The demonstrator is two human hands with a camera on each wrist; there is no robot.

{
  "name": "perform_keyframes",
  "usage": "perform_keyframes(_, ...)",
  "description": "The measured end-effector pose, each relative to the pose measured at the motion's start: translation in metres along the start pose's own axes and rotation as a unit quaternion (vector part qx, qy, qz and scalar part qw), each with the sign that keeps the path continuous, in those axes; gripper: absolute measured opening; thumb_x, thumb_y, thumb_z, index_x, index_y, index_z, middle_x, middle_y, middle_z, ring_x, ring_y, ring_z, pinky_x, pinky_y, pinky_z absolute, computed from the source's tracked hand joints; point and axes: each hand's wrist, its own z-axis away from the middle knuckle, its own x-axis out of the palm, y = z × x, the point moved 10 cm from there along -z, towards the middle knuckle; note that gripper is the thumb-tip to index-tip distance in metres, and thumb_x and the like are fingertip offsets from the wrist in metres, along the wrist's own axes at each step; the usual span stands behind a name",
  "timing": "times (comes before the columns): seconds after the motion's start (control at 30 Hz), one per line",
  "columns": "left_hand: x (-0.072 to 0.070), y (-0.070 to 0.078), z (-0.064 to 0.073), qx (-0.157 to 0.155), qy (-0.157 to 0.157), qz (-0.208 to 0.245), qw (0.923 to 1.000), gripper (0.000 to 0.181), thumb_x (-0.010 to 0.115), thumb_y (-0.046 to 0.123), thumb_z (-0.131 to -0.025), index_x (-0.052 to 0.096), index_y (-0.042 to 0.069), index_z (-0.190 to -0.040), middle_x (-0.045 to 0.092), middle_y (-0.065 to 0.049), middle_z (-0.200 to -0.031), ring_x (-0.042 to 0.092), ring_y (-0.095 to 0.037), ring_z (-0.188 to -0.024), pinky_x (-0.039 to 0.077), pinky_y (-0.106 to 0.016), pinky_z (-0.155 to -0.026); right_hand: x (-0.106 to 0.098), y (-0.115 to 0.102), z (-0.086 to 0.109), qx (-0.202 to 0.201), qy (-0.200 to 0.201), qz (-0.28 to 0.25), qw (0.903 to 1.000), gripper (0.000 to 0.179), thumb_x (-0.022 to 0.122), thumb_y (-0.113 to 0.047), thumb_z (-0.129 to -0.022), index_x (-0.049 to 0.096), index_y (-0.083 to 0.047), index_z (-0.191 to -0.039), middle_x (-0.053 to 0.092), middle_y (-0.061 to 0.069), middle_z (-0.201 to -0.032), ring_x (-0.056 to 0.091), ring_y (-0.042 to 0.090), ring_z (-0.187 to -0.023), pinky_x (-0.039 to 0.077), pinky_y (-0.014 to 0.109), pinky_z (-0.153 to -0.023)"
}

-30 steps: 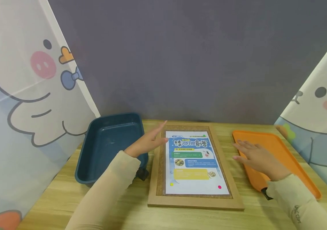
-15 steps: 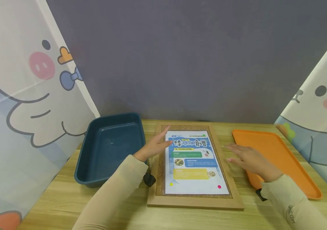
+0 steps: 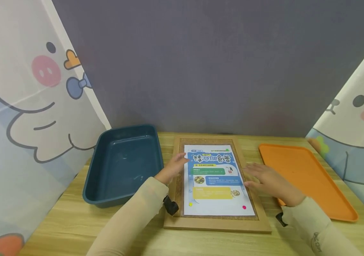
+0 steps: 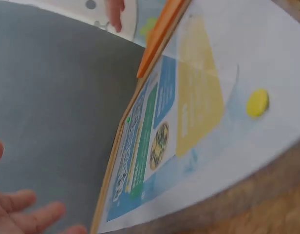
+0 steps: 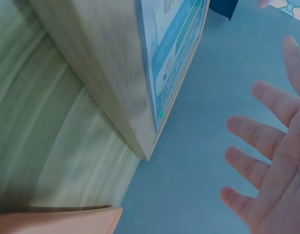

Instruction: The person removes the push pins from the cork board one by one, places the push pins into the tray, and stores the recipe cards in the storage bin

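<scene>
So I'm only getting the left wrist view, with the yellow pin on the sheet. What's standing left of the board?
Observer: A dark blue bin, just left of the board in the head view.

Operator: Okay. Any pin near the lower right corner of the sheet?

Observer: Yes, the head view shows a pinkish-red pin there.

Operator: I catch only a bit of the right hand. Is it holding anything?

Observer: No. In the right wrist view its fingers are spread apart with nothing in them.
</scene>
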Motion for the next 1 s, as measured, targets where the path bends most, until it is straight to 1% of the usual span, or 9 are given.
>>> perform_keyframes(0.1,-0.004,-0.011,-0.001,-0.039,0.02,0.055,0.9975,0.059,0.047,0.025,-0.097,0.031,0.002,-0.148,0.031,-0.022,-0.149,0.03,-0.043,-0.135,0.034,-0.062,-0.1,-0.001,-0.004,0.0,-0.027,0.022,0.01,0.9993,0.046,0.073,-0.027,-0.083,0.066,0.002,-0.118,0.062,0.022,-0.119,0.053,0.045,-0.113,0.04,0.061,-0.092)
perform_keyframes(0.2,-0.004,-0.017,-0.004,-0.059,0.026,0.088,0.9941,0.059,0.046,0.025,-0.097,0.028,0.001,-0.148,0.027,-0.022,-0.151,0.025,-0.042,-0.138,0.032,-0.064,-0.101,-0.001,-0.012,0.0,-0.071,0.044,0.014,0.9964,0.04,0.076,-0.022,-0.079,0.069,0.001,-0.111,0.066,0.018,-0.111,0.06,0.039,-0.104,0.047,0.056,-0.086)
perform_keyframes(0.3,-0.005,-0.024,-0.006,-0.073,0.03,0.115,0.9902,0.059,0.046,0.023,-0.098,0.026,0.0,-0.149,0.024,-0.023,-0.152,0.021,-0.042,-0.139,0.029,-0.067,-0.101,0.002,-0.017,-0.001,-0.095,0.038,0.008,0.9947,0.037,0.077,-0.022,-0.078,0.071,0.0,-0.107,0.069,0.015,-0.107,0.063,0.034,-0.098,0.05,0.053,-0.081)
perform_keyframes(0.4,-0.005,-0.029,-0.006,-0.085,0.032,0.133,0.9869,0.06,0.045,0.023,-0.099,0.024,-0.001,-0.149,0.021,-0.024,-0.153,0.016,-0.044,-0.14,0.027,-0.068,-0.101,0.007,-0.016,-0.002,-0.08,0.007,-0.007,0.9968,0.036,0.077,-0.023,-0.079,0.072,-0.001,-0.107,0.069,0.014,-0.108,0.064,0.032,-0.098,0.051,0.052,-0.082)
perform_keyframes(0.5,-0.003,-0.032,-0.007,-0.089,0.027,0.141,0.9856,0.06,0.044,0.024,-0.099,0.023,0.001,-0.15,0.019,-0.025,-0.153,0.012,-0.047,-0.14,0.024,-0.069,-0.102,0.016,-0.012,-0.002,-0.04,-0.041,-0.063,0.9964,0.034,0.074,-0.021,-0.082,0.071,-0.001,-0.109,0.067,0.017,-0.11,0.062,0.035,-0.101,0.049,0.053,-0.084)
perform_keyframes(0.57,-0.003,-0.033,-0.006,-0.093,0.025,0.143,0.9851,0.06,0.044,0.025,-0.099,0.024,0.001,-0.15,0.019,-0.025,-0.153,0.011,-0.048,-0.139,0.024,-0.068,-0.102,0.022,-0.01,-0.003,-0.012,-0.073,-0.111,0.9911,0.032,0.073,-0.02,-0.083,0.071,0.0,-0.108,0.066,0.018,-0.11,0.061,0.036,-0.102,0.049,0.052,-0.085)
perform_keyframes(0.63,-0.003,-0.034,-0.007,-0.096,0.025,0.142,0.9849,0.06,0.044,0.024,-0.098,0.024,0.001,-0.15,0.019,-0.026,-0.153,0.013,-0.049,-0.139,0.025,-0.068,-0.102,0.029,-0.009,-0.002,0.01,-0.101,-0.167,0.9808,0.027,0.072,-0.016,-0.085,0.071,0.001,-0.106,0.067,0.016,-0.107,0.062,0.03,-0.097,0.052,0.045,-0.083)
perform_keyframes(0.8,-0.002,-0.035,-0.007,-0.108,0.026,0.143,0.9835,0.059,0.046,0.023,-0.097,0.027,0.0,-0.148,0.021,-0.027,-0.152,0.016,-0.05,-0.137,0.029,-0.068,-0.1,0.039,-0.012,-0.001,0.01,-0.13,-0.239,0.9623,0.014,0.071,-0.007,-0.083,0.071,0.002,-0.094,0.068,0.006,-0.091,0.057,0.006,-0.079,0.053,0.026,-0.07)
perform_keyframes(1.0,-0.002,-0.037,-0.005,-0.132,0.038,0.127,0.9823,0.06,0.048,0.026,-0.095,0.028,0.001,-0.147,0.026,-0.026,-0.149,0.029,-0.046,-0.128,0.036,-0.064,-0.096,0.044,-0.018,0.002,-0.008,-0.146,-0.257,0.9554,0.01,0.073,-0.004,-0.08,0.07,0.002,-0.089,0.067,0.004,-0.082,0.053,0.0,-0.075,0.051,0.024,-0.066)
